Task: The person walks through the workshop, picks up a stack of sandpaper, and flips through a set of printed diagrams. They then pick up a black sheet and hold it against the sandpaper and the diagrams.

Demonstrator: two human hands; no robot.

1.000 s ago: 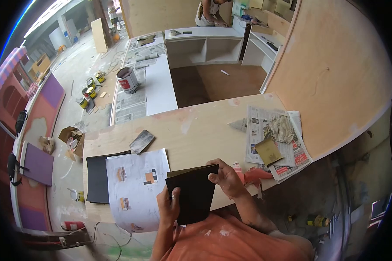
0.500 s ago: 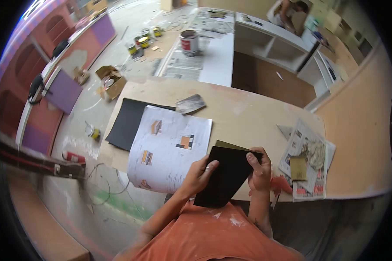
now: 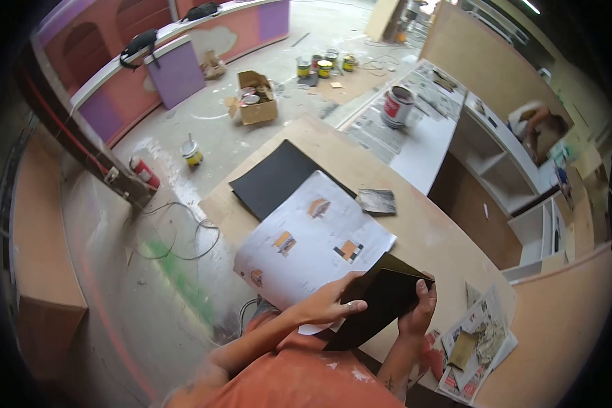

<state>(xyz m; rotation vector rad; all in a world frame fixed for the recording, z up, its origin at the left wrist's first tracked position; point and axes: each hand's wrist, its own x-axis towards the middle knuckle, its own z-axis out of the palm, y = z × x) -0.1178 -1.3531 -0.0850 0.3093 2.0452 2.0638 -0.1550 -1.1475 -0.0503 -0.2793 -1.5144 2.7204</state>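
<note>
A folded sheet of black sandpaper [image 3: 384, 309] with an olive back is held in front of my orange shirt, its fold partly spread. My left hand [image 3: 333, 300] grips its left side, thumb on the black face and fingers hidden behind. At the upper right corner, my right hand [image 3: 420, 309] pinches the sheet. Under and beyond my left forearm lies a white printed page with small furniture drawings [image 3: 306, 238]. Black sheets [image 3: 275, 178] lie partly beneath that page. A worn grey piece [image 3: 377, 201] rests beside it on the wooden tabletop [image 3: 428, 234].
To the right, newspaper [image 3: 472, 370] carries an olive sandpaper piece [image 3: 462, 349] and a crumpled wad [image 3: 489, 336]. A paint can [image 3: 397, 107] stands on a papered white counter. On the floor are a cardboard box [image 3: 258, 109] and cables [image 3: 197, 231]. Another person [image 3: 537, 126] bends over farther right.
My view has swung left, so the table appears turned and shifted. The sandpaper's fold has spread wider, and my left hand has moved in behind it.
</note>
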